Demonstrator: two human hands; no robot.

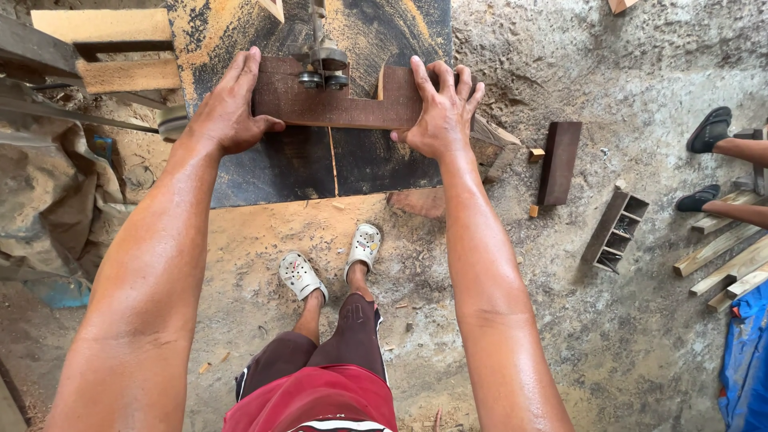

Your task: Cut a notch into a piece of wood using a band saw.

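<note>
You are pressing both hands onto a dark notched board [340, 100] lying flat on the saw table [272, 172] — left hand [228, 108] gripping its left end, right hand [440, 108] spread over its right end. The blade guide [322, 68] is sitting in the board's cut — sawdust is covering the table.

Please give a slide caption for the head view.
Both hands, left and right, press a dark wooden board against the bandsaw blade guide.
</note>
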